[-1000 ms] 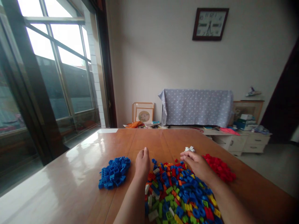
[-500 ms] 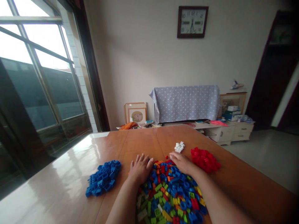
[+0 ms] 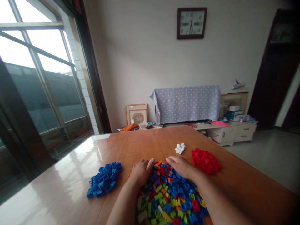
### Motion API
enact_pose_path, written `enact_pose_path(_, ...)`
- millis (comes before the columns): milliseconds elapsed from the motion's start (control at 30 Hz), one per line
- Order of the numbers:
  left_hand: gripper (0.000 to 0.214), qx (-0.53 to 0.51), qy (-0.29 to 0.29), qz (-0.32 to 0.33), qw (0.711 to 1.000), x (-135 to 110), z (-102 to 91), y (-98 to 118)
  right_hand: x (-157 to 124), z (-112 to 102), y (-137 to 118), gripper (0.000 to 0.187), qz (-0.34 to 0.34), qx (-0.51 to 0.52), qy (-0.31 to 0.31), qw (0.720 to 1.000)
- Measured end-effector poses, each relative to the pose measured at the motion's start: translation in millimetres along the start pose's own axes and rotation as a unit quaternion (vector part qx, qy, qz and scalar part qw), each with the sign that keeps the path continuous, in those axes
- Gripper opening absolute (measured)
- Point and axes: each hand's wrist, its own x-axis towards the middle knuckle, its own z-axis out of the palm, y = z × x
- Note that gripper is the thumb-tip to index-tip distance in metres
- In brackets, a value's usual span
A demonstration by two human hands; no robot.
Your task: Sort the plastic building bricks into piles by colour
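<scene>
The left hand point(image 3: 140, 171) has its fingers curled under, and I cannot tell if they pinch a brick. The right hand point(image 3: 183, 167) lies flat with its fingers slack. Both rest at twelve o'clock on the one mixed heap point(image 3: 172, 198), seemingly picking out colours. Lifting one brick calls for a thumb-and-finger pinch. From the heap there is one blue pile point(image 3: 104, 179) at nine o'clock, one red pile point(image 3: 205, 161) at two and one white cluster point(image 3: 180, 147) at one.

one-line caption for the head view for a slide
Left hand and right hand on the mixed-colour plastic brick pile, between the blue brick heap and red brick heap.
</scene>
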Motion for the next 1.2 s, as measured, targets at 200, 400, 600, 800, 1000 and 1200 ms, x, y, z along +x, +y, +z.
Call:
enact_pose_path(200, 0.035, 0.060, -0.057, -0.017, 0.996, -2, -0.4, 5, -5, -4, -10, 0.050, -0.025, 0.063, 0.019, 0.997)
enact_pose_path(400, 0.061, 0.221, -0.124, 0.035, 0.967, -2, -3.5, 21, -4, -5, -9, 0.049, -0.009, 0.127, 0.036, 0.991)
enact_pose_path(600, 0.077, 0.271, -0.086, 0.046, 0.958, 6, -10.5, 18, 3, -3, 7, 0.050, 0.007, 0.180, 0.095, 0.979)
enact_pose_path(800, 0.071, 0.372, -0.111, 0.115, 0.915, 10, -4.8, 6, 18, 3, 43, 0.059, 0.060, 0.169, 0.138, 0.974)
enact_pose_path(1000, 0.070, 0.449, -0.189, 0.054, 0.872, 1, 5.8, 5, 19, 9, 41, 0.064, 0.012, 0.102, 0.051, 0.993)
enact_pose_path(1200, 0.067, 0.434, -0.233, 0.063, 0.868, -9, 11.7, 13, 13, 12, 24, 0.064, -0.001, 0.083, -0.018, 0.996)
